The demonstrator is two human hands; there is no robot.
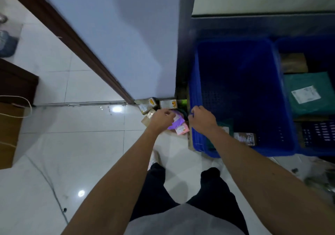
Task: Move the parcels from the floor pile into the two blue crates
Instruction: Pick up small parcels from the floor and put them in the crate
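Below, left hand [161,118] around glossy purple mailer [177,124], right hand [202,119] around perforated crate [235,82] rim

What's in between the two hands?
In the head view, a purple parcel lies between the left hand and the right hand, with a pink parcel beside it.

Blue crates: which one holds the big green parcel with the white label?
The right crate, at the frame edge; the green parcel lies inside it, not the left crate.
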